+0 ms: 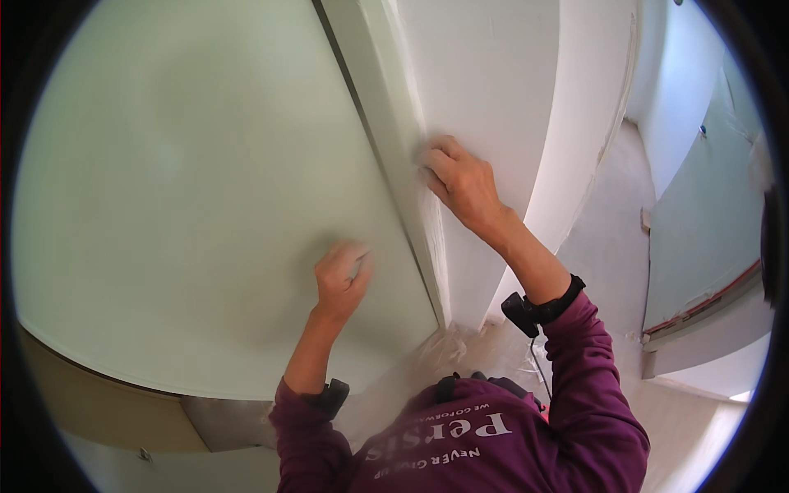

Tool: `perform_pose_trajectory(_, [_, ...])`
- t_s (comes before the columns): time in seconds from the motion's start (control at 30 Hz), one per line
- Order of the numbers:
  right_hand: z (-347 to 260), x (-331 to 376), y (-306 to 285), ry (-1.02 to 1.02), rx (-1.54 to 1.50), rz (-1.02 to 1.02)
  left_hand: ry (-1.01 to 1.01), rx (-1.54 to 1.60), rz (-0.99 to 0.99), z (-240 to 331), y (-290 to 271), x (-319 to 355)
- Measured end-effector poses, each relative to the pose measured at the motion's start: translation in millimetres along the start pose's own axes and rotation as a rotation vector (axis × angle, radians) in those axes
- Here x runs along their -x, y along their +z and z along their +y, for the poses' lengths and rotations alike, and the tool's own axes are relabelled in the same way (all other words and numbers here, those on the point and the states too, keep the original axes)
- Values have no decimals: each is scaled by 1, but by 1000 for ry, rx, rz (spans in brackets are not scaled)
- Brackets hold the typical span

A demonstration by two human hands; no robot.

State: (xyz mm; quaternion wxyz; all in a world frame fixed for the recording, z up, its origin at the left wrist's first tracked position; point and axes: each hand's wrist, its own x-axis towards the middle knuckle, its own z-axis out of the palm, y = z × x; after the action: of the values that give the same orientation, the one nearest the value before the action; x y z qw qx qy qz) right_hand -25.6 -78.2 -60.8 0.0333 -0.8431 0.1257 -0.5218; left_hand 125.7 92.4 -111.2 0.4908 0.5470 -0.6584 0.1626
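My right hand (pixel 467 182) is at the edge where a pale green door frame (pixel 386 99) meets a white wall (pixel 489 74). Its fingers are curled together against that edge, and their tips are blurred. Whatever they may hold is hidden. Lower and to the left, my left hand (pixel 339 279) is in front of a large pale green door panel (pixel 197 181). The fingers of that hand are bent in and pinched together, with smeared tips, so any small thing inside them cannot be made out. A dark gap (pixel 362 115) runs between panel and frame.
Crumpled clear plastic sheeting (pixel 448 349) lies on the floor by the foot of the frame. To the right, a pale floor (pixel 608 214) runs past another light green panel (pixel 711 222) with a reddish strip (pixel 715 306) along its lower edge. A black band with a box (pixel 546 312) circles my right wrist.
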Motion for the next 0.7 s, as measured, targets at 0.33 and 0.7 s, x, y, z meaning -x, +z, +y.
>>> perform_pose_trajectory(0.33, [2,6,10,40,-327,102,36,-18,-75,-3,1,-6])
perform_pose_trajectory(0.7, [3,-12,25,-59,-49,123,90,-33,-101,-12,-5,-24])
